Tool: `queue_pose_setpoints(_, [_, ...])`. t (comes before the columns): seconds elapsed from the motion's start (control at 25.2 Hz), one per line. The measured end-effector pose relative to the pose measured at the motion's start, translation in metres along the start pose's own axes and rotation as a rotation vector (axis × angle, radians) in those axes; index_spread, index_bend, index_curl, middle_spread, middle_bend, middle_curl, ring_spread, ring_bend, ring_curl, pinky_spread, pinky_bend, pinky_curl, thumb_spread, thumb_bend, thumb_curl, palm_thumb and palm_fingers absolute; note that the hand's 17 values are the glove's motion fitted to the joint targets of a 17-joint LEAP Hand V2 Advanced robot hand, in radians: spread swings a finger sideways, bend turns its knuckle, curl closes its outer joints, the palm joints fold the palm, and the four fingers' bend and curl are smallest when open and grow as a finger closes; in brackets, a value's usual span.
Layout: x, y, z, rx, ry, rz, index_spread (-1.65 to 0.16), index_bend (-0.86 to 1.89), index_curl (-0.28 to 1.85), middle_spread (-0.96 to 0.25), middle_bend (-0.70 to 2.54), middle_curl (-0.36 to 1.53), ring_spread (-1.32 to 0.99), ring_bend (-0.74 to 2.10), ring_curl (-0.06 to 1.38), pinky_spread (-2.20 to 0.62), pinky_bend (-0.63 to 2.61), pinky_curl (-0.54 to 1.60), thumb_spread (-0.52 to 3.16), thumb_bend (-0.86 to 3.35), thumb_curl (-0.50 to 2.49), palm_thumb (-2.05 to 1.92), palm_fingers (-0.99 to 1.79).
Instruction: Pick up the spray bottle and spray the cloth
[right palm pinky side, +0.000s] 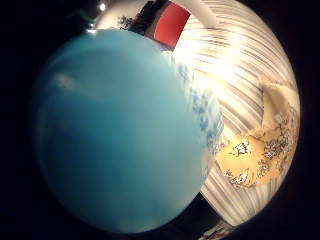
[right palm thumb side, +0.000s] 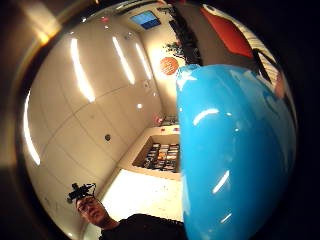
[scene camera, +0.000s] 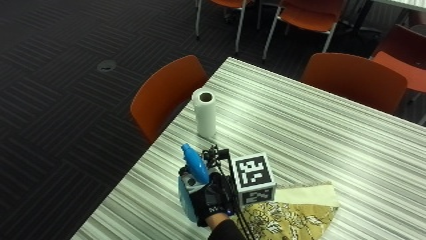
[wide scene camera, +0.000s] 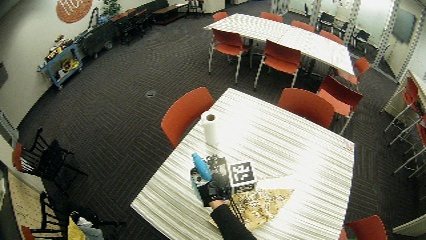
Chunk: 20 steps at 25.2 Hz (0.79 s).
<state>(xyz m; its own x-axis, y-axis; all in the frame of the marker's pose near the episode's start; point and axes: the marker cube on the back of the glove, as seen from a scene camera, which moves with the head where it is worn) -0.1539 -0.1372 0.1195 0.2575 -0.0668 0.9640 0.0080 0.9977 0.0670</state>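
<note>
Gripping glossy blue spray bottle (scene camera: 193, 172), hand (scene camera: 212, 197) curled round it, beside patterned cloth (scene camera: 293, 215).

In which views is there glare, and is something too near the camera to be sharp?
Little finger side palm view: the spray bottle fills the picture as a soft blue blur, and light glares on the table beside the cloth. Thumb side palm view: bright streaks reflect on the bottle.

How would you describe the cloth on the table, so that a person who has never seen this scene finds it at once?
Start at the striped table and go to its near edge, where the gloved right hand holds a blue spray bottle. The cloth lies flat just beside that hand. It is the only yellow, patterned thing there; the paper towel roll farther along is plain white and stands upright.
</note>
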Motion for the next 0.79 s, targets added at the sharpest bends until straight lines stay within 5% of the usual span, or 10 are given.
queue_pose_setpoints(0.79, [0.074, 0.001, 0.0, 0.023, 0.106, -0.001, -0.11, 0.62, 0.63, -0.06, 0.59, 0.56, -0.06, 0.31, 0.44, 0.14, 0.08, 0.1, 0.85, -0.01, 0.83, 1.22, 0.74])
